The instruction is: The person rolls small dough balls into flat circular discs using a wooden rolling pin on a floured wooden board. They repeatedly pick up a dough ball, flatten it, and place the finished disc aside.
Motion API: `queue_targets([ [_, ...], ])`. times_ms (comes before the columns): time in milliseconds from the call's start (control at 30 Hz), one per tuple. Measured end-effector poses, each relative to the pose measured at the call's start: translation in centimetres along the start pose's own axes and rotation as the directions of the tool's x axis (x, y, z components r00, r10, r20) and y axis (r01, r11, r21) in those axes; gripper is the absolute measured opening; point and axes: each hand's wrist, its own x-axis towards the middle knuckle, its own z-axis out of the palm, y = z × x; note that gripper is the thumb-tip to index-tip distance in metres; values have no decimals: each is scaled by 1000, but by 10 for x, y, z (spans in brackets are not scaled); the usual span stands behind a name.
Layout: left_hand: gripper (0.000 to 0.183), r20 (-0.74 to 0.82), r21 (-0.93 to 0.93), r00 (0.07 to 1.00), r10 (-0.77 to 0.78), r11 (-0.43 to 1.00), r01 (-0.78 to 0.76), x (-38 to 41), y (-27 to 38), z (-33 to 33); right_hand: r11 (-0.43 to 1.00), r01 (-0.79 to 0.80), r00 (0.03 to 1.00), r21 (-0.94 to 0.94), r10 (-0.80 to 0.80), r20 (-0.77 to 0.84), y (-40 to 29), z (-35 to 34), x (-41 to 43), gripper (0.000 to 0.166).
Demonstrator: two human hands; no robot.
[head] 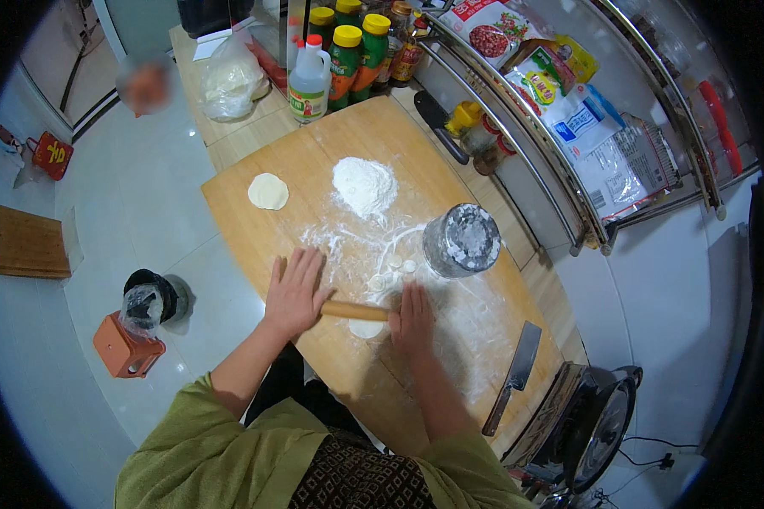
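Observation:
A wooden rolling pin lies under my two hands on a floured wooden board. My left hand presses flat on its left end, fingers spread; my right hand rests over its right end with the fingers together. Part of a dough round shows just below the pin. Small dough pieces lie in flour above my right hand. A flat dough wrapper is at the board's upper left, beside a flour heap. A flour-dusted round container stands to the right.
A cleaver lies on the board's right side. Bottles, a plastic bag and a black-handled knife are beyond the board. A metal rack with packets overhangs the right. An orange stool stands on the floor at left.

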Motion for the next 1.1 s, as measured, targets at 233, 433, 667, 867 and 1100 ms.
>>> queue_targets([
  [233,64,51,6,995,81,997,-81,-46,-5,5,999,31,996,31,-34,80,-28,-28,-32,59],
  [433,62,58,-13,992,109,994,-108,-38,0,-8,994,-93,976,49,82,202,-22,-21,-35,56],
  [667,64,24,-13,999,26,1000,-25,-4,-6,-2,1000,21,1000,-1,-21,22,-21,-26,2,57],
  [867,66,131,-36,980,153,988,-149,-59,-1,-13,999,-29,993,37,25,112,-37,-26,-62,57],
  [1100,61,51,12,990,131,991,-132,-17,-11,-5,996,-86,991,17,84,101,-35,-27,-11,59],
])
